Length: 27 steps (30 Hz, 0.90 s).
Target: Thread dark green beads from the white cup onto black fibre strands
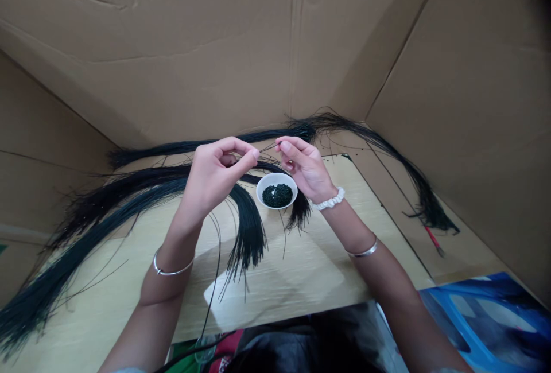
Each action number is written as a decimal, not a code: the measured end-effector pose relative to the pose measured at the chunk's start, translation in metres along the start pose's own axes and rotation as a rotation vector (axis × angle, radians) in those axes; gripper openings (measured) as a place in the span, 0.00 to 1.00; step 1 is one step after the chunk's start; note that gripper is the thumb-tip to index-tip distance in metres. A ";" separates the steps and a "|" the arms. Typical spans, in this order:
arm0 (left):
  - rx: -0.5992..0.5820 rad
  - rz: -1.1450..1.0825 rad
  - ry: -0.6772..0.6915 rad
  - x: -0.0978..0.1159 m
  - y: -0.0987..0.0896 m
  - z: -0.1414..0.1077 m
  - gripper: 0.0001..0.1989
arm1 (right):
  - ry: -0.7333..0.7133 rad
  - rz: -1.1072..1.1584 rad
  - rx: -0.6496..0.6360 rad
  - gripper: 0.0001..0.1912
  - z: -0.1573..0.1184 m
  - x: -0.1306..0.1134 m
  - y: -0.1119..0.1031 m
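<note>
My left hand pinches a thin dark strand between thumb and fingertips. My right hand is closed in a pinch at the strand's other side, a short gap from the left. Whether a tiny bead sits in the right fingertips is too small to tell. Just below the hands stands a small white bowl holding many tiny dark green beads. Under my left forearm and wrist run long bundles of dark strands: a dark green bundle and a blackish bundle.
Cardboard walls enclose the pale table at back and sides. Another strand bundle lies along the back, and one more curves down the right. A red-handled brush and a blue plastic item are at the right.
</note>
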<state>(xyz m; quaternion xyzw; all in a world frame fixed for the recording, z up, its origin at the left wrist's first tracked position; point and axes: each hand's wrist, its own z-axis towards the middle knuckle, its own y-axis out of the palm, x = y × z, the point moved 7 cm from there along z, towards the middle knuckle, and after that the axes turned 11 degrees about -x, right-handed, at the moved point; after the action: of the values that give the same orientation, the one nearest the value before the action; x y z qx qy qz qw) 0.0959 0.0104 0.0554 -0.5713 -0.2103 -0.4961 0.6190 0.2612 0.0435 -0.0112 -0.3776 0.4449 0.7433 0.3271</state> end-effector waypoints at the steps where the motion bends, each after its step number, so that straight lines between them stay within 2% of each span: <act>1: 0.001 -0.004 0.001 0.000 0.000 0.000 0.08 | -0.002 -0.011 -0.005 0.13 0.000 -0.001 0.000; 5: -0.004 0.001 -0.002 0.001 0.000 0.000 0.09 | 0.001 -0.064 0.010 0.13 -0.001 -0.003 -0.001; 15: -0.018 0.055 0.025 0.007 0.002 -0.001 0.08 | -0.018 -0.039 0.012 0.14 -0.002 -0.003 0.000; 27: -0.037 0.045 0.016 0.005 0.003 -0.002 0.09 | -0.105 -0.116 -0.022 0.07 -0.004 -0.010 0.004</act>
<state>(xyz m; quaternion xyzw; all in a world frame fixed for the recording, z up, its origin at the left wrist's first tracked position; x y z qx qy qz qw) 0.0998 0.0060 0.0579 -0.5832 -0.1830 -0.4904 0.6212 0.2646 0.0363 -0.0021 -0.3669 0.3966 0.7466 0.3882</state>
